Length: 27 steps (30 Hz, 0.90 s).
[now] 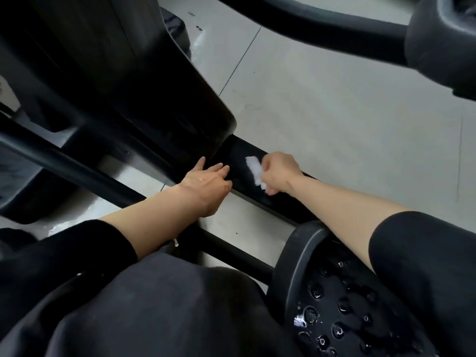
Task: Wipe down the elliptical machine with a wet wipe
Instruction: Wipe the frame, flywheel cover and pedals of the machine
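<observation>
Near right, studded pedal. Farther in, the right hand pinches a folded white wipe against the machine's low black rail; the left hand rests beside it, fingers straight, bracing. Advice: press flat, stroke lengthwise toward the dark housing beyond, overlapping passes.

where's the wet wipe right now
In the head view, the wet wipe is gripped by the right hand against the black base rail, just right of the left hand.
</observation>
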Each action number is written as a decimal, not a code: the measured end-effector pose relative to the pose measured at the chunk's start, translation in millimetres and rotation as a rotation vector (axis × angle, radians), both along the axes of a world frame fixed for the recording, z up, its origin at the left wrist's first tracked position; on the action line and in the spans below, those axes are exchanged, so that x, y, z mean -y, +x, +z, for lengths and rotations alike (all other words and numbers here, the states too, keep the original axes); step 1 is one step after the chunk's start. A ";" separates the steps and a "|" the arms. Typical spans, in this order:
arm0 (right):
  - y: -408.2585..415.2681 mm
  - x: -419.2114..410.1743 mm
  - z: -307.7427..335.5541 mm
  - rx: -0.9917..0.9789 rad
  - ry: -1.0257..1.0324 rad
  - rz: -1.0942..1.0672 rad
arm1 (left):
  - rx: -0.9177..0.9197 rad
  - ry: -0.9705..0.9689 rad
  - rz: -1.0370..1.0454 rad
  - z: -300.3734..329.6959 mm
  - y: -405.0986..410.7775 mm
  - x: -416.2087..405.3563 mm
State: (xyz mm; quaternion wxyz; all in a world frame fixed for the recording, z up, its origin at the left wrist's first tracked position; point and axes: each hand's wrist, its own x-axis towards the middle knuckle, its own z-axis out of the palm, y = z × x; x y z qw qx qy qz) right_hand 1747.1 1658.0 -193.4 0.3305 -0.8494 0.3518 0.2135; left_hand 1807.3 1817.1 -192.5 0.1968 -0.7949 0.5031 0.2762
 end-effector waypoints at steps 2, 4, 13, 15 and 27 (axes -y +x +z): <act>-1.4 21.3 -7.5 0.001 -0.167 -0.146 | 0.082 0.008 0.014 2.3 2.5 -1.8; 7.7 28.0 -14.0 0.029 -0.256 -0.161 | 0.125 0.020 0.033 4.3 4.7 -2.6; 18.7 -9.9 -24.2 0.071 -0.142 0.411 | 0.150 0.018 0.031 3.4 6.1 -0.3; 12.3 10.4 -23.1 0.042 -0.164 0.279 | 0.146 0.010 0.019 3.5 6.0 -1.2; 14.4 -11.5 51.0 0.232 0.583 -0.057 | -0.209 -0.571 0.592 67.2 23.9 -31.5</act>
